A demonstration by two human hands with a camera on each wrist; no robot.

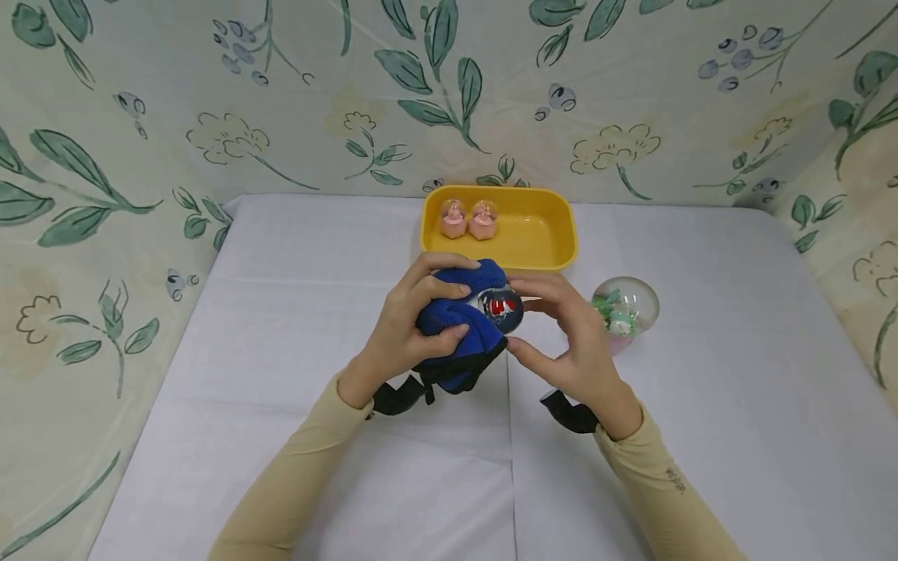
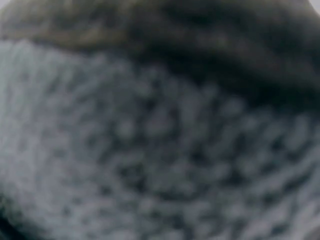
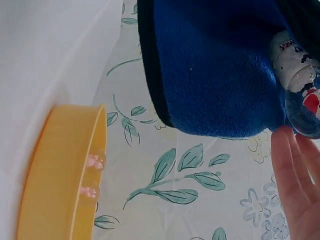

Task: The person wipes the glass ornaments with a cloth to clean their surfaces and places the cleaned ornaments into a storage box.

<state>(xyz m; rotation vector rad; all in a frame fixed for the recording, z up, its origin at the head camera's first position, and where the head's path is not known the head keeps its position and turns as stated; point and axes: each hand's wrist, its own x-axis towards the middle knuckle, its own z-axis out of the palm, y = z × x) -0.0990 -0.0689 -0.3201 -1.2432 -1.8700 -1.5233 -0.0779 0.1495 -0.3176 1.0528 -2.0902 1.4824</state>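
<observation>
My left hand (image 1: pixel 414 308) grips a blue cloth (image 1: pixel 449 319) with black edging, bunched around a small snow globe (image 1: pixel 501 308). The globe has a clear dome with a red and white figure inside; its white base (image 3: pixel 291 57) shows in the right wrist view, partly covered by the cloth. With thumb and fingertips on opposite sides, my right hand (image 1: pixel 578 335) holds the globe at its dome and the cloth's edge. In the left wrist view a blurred, fuzzy grey surface (image 2: pixel 160 150) fills most of the frame.
A yellow tray (image 1: pixel 540 261) stands at the table's back, with two small pink-based globes (image 1: pixel 454 218) at its left end. A larger snow globe (image 1: pixel 624 312) with green figures sits right of my right hand. Floral fabric (image 1: pixel 281 101) hangs behind the white-covered table (image 1: pixel 281 312).
</observation>
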